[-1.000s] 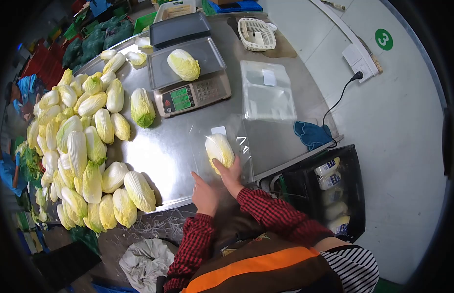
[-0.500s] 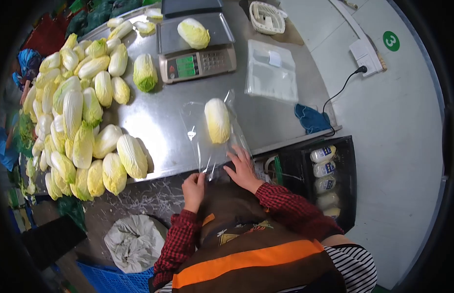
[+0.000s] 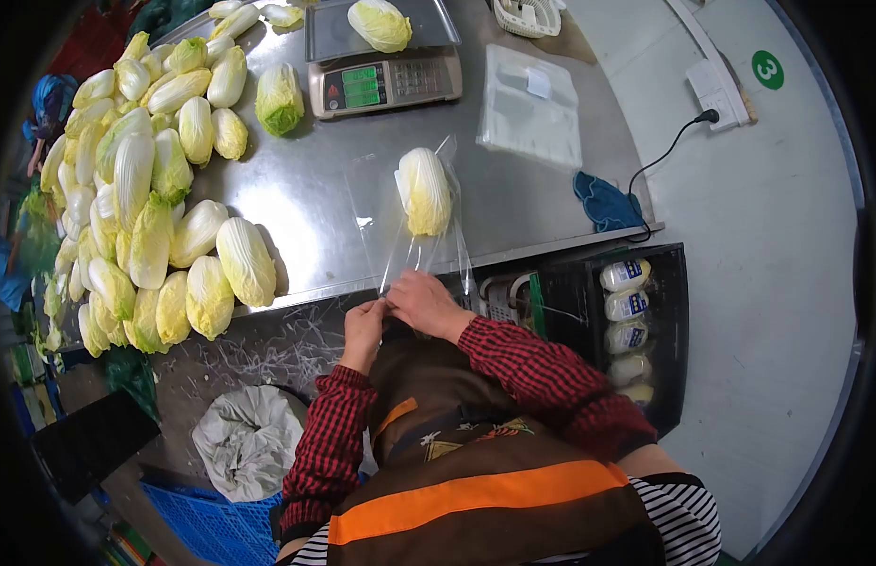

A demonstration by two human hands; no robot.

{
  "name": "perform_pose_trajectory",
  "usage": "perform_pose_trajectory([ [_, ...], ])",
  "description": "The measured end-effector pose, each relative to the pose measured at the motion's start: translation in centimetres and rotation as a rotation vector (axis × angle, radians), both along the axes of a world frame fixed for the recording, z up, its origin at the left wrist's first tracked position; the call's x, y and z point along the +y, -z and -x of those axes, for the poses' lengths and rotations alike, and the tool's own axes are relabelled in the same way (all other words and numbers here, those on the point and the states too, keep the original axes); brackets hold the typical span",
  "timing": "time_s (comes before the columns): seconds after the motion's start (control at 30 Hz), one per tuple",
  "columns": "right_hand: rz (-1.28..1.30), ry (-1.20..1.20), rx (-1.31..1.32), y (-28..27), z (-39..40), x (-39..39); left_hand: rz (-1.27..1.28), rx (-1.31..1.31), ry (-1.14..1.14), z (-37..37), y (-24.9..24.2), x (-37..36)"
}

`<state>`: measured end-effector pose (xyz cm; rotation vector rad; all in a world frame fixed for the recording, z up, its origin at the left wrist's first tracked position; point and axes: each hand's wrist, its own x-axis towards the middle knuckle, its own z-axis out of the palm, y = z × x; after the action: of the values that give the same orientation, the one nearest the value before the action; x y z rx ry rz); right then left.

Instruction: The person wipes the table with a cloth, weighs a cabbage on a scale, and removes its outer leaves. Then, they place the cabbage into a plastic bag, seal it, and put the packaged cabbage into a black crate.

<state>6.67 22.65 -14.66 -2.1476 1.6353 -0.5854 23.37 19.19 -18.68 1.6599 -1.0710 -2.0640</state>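
Note:
A napa cabbage lies inside a clear plastic bag near the front edge of the steel table. My left hand pinches the near end of this bag, just past the table edge. Right beside it, my right hand has its fingers closed on the same end of the plastic, close to my left fingertips. The bag is stretched from the cabbage towards both hands. Another cabbage rests on the scale, and a greener one stands to the left of the scale.
A large heap of cabbages covers the table's left side. Flat clear bags lie right of the scale, near a blue cloth. A black crate holds several wrapped cabbages. A whitish sack sits below left.
My right hand has moved left and closed on the plastic beside my left hand. The bag mouth is now gathered between them. The view has shifted slightly.

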Motion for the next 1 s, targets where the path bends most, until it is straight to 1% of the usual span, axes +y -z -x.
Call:
perform_pose_trajectory([
  [0.03,-0.007,0.005,-0.002,0.0,0.0,0.7,-0.007,-0.002,0.005,0.1,0.3,0.4],
  [0.1,0.064,-0.040,0.059,-0.2,0.7,3.0,0.167,-0.163,0.030,0.4,1.8,1.1],
  [0.13,0.026,-0.061,0.073,0.8,2.1,6.0,0.256,-0.161,-0.025,0.5,2.3,1.5],
  [0.17,-0.005,-0.081,0.169,2.3,4.2,10.0,0.257,-0.152,-0.018,0.4,1.8,1.4],
  [0.2,-0.271,-0.064,0.276,4.6,6.8,15.6,0.174,-0.129,-0.034,-0.3,0.9,0.9],
  [0.23,-0.816,0.092,0.301,3.8,8.9,19.9,0.087,-0.105,-0.054,-0.9,0.6,0.7],
  [0.27,-1.360,0.255,0.307,3.0,10.8,23.4,0.278,-0.129,-0.069,-1.9,1.5,0.7],
  [0.3,-1.332,0.294,0.288,3.4,12.2,26.9,0.470,-0.155,-0.078,-2.8,2.4,0.6],
  [0.33,-1.303,0.335,0.265,4.3,12.7,29.2,0.718,-0.215,0.022,-3.1,0.1,-0.3],
  [0.37,-1.231,0.212,0.386,1.5,12.2,25.7,0.926,-0.405,0.159,-2.5,-4.0,-0.9],
  [0.4,-1.152,0.088,0.504,-2.3,11.8,19.3,1.164,-0.485,0.205,-2.3,-3.8,-1.6],
  [0.43,-0.923,0.303,0.464,-2.6,12.0,16.3,1.411,-0.562,0.245,-2.2,-3.4,-2.5],
  [0.47,-0.417,0.397,0.370,-2.5,12.6,13.9,1.420,-0.556,0.250,-2.0,-2.8,-3.2],
  [0.5,-0.078,0.374,0.317,-2.7,13.0,10.3,1.416,-0.464,0.348,-1.7,-2.2,-3.9],
  [0.53,0.044,0.281,0.345,-3.1,13.2,7.5,1.408,-0.373,0.446,-1.4,-1.9,-4.5],
  [0.57,0.166,0.186,0.372,-3.2,13.4,5.2,1.416,-0.372,0.452,-1.0,-1.9,-5.1],
  [0.6,0.167,0.194,0.367,-2.5,13.8,3.2,1.451,-0.316,0.538,-0.7,-1.9,-5.5],
  [0.67,0.230,-0.216,0.275,-1.3,14.1,0.6,1.512,-0.193,0.685,-0.6,-2.3,-6.2],
  [0.7,0.235,-0.212,0.272,-1.3,14.3,0.3,1.517,-0.195,0.690,-0.7,-2.6,-6.7],
  [0.77,0.142,-0.254,0.135,-1.8,15.0,-0.2,1.478,-0.080,0.714,-1.0,-3.5,-7.5],
  [0.8,0.091,-0.141,0.017,-3.0,15.0,0.1,1.381,-0.066,0.675,-1.2,-4.9,-8.0],
  [0.83,0.094,-0.141,0.018,-3.6,14.8,0.6,1.384,-0.067,0.675,-1.2,-6.3,-8.6],
  [0.9,0.029,0.377,-0.550,-4.7,14.3,1.6,1.237,0.026,0.527,-0.9,-9.9,-9.8],
  [0.93,0.085,0.405,-0.572,-5.3,14.0,1.6,1.019,0.117,0.478,-1.0,-11.1,-10.2],
  [0.97,0.090,0.409,-0.570,-5.7,13.1,1.4,0.948,0.228,0.415,-0.8,-10.7,-10.5],
  [1.0,0.027,0.585,-0.664,-6.0,11.9,1.1,0.772,0.293,0.276,-0.1,-11.0,-10.5],
])
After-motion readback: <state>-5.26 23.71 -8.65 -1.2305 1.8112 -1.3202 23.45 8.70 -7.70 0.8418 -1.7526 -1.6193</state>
